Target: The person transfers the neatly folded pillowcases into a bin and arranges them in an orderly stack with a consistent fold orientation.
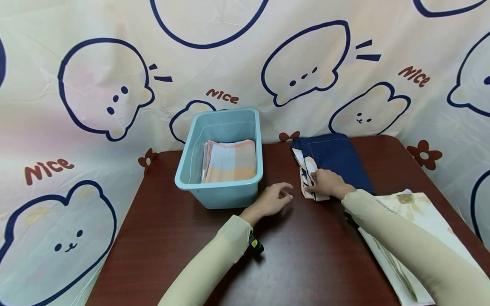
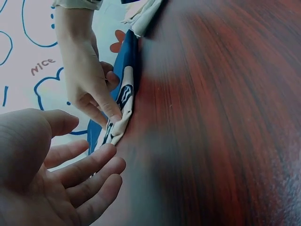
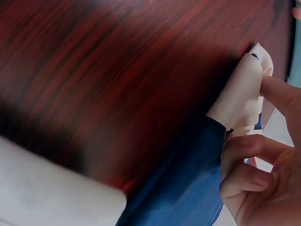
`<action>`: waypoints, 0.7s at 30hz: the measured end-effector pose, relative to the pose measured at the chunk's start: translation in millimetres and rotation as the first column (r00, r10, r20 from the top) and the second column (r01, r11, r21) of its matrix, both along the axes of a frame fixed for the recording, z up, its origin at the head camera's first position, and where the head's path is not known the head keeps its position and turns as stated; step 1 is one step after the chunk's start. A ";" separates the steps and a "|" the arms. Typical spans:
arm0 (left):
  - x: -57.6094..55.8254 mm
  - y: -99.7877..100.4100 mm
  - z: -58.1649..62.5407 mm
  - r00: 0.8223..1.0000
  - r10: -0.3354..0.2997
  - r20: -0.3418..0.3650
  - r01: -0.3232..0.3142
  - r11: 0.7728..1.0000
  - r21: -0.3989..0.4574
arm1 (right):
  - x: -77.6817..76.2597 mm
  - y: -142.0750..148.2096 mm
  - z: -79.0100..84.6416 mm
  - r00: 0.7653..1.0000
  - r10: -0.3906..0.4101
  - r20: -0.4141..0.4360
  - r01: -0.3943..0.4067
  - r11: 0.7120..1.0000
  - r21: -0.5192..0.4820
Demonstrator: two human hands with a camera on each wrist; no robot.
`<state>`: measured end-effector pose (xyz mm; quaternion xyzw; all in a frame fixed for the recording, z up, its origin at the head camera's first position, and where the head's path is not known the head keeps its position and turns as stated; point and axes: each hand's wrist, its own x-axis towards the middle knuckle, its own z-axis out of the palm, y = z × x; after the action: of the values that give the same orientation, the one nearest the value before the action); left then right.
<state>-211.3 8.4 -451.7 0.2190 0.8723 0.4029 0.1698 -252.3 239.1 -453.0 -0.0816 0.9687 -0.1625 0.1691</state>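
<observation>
A folded navy cloth (image 1: 331, 153) lies at the back right, its left end showing a cream printed band (image 1: 305, 174). My right hand (image 1: 327, 183) is at that band and pinches its folded edge. In the right wrist view, one finger of the right hand (image 3: 268, 174) reaches the cream end while others curl beside the navy part. My left hand (image 1: 271, 199) hovers between the cloth and a light blue bin (image 1: 214, 187), holding nothing. Its fingers are loosely bent, palm turned toward the cloth in the left wrist view (image 2: 70, 174).
Folded checked cloths (image 1: 231, 161) in pastel colours lie inside the bin. At the right edge of the brown table (image 1: 298, 255), a white floral folded fabric (image 1: 425, 221) sits under my right forearm. A printed cartoon curtain (image 1: 115, 93) hangs behind and at both sides.
</observation>
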 end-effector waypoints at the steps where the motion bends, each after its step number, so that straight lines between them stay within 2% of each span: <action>1: 0.1 0.6 0.2 1.000 0.001 -0.001 -0.001 1.000 0.004 | 0.0 0.0 0.7 1.000 0.001 0.007 -0.001 1.000 -0.009; 7: 0.4 2.3 0.4 1.000 0.013 0.002 -0.013 1.000 0.022 | 0.7 7.9 5.6 1.000 0.004 0.031 -0.001 0.995 -0.099; 13: -3.4 4.9 0.3 0.999 0.033 0.001 -0.033 0.999 0.037 | -0.3 23.7 7.5 1.000 -0.017 0.007 0.018 0.973 -0.232; 18: -6.9 6.9 2.9 0.998 0.059 0.005 -0.059 0.997 0.041 | -0.7 34.0 12.3 0.999 -0.041 0.016 0.044 0.960 -0.276; 21: -9.0 9.5 4.8 0.997 0.073 0.015 -0.074 0.996 0.051 | -0.8 41.2 16.5 0.998 -0.057 -0.008 0.052 0.959 -0.278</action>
<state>-220.3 17.9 -446.9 0.1884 0.8679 0.4327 0.1548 -253.1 280.3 -436.6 -0.0790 0.9394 -0.3009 0.1437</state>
